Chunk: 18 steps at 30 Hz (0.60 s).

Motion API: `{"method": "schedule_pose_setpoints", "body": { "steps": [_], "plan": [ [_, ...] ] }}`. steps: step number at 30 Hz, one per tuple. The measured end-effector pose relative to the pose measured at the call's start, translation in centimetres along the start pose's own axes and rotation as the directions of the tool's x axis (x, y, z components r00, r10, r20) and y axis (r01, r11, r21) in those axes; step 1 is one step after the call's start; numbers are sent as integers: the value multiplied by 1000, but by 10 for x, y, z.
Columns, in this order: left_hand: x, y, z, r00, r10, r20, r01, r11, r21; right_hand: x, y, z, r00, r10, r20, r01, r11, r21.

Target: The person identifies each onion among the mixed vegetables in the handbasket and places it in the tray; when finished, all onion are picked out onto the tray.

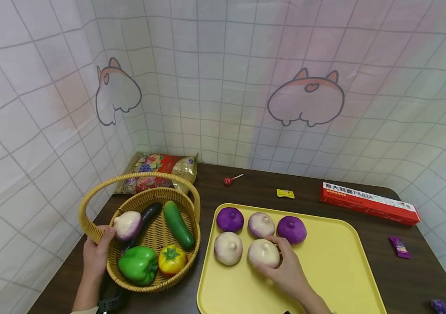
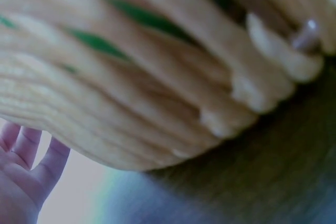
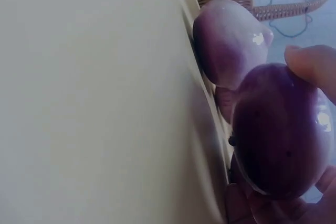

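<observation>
My left hand (image 1: 98,250) grips the wicker basket (image 1: 154,283) at its left side, where the tall handle meets the rim. Inside the basket lie a white-and-purple onion (image 1: 128,224), an eggplant (image 1: 151,212), a cucumber (image 1: 178,224), a green bell pepper (image 1: 138,265) and a yellow tomato-like fruit (image 1: 172,260). Over the yellow tray (image 1: 325,261), my right hand (image 1: 286,268) holds a pale-topped onion (image 1: 263,253) between thumb and fingers; its glossy purple underside (image 3: 278,135) shows in the right wrist view. Beside it are another pale onion (image 1: 228,248), a pinkish-white one (image 1: 261,225) and two purple ones (image 1: 230,219).
Behind the basket lies a red-and-gold snack bag (image 1: 160,168). A lollipop (image 1: 228,180) and a yellow candy (image 1: 285,193) are behind the tray. A red pasta box (image 1: 368,203), a purple packet (image 1: 399,247) and a small purple item (image 1: 439,306) lie to the right.
</observation>
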<state>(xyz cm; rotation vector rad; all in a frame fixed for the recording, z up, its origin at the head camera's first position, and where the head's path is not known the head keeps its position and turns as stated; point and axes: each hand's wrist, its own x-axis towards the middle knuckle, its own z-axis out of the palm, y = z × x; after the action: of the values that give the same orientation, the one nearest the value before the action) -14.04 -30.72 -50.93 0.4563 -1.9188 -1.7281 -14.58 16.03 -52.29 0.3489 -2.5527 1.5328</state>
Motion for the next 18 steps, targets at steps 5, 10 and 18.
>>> {"method": "schedule_pose_setpoints", "body": {
  "steps": [5,10,18],
  "plan": [
    [1,1,1,1000,5,1,-5,1000,3,-1,2,0,1000,22,-10,-22,1000,6],
    [0,1,1,1000,4,-6,-4,1000,-12,0,1,0,1000,2,12,-2,1000,2],
    [-2,2,1,1000,19,-15,-20,1000,-12,-1,-1,1,999,2,36,-2,1000,-9]
  ]
}}
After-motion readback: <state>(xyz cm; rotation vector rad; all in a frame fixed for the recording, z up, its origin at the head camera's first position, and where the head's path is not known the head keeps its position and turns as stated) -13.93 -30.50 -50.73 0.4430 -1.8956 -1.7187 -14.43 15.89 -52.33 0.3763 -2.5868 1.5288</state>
